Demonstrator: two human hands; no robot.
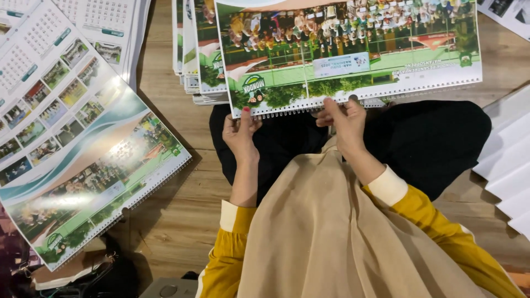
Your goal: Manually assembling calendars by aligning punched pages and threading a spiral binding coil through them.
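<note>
— Two hands are working one calendar here; going left to right, what are you seeing?

— A glossy calendar [83, 160] is lying flat at your far left on the wooden floor [176, 221], its punched edge toward you. Next, your left hand [238, 135] is pinching the bound calendar [353, 55] at its wire spine [309, 109], thumb on top, fingers curled beneath. Behind it, a stack of sheets [190, 55] is sitting on the floor.

— And your right hand [345, 124]?

— It is closing on the same spine near the middle, fingertips [331, 105] touching the wire. The calendar is resting across your lap, picture side up, reaching away from you.

— How is it likely handling?

— Light but floppy and slick, probably; the wire edge is looking like the firmest place for gripping. White folded sheets [508, 165] are lying at your right.
</note>
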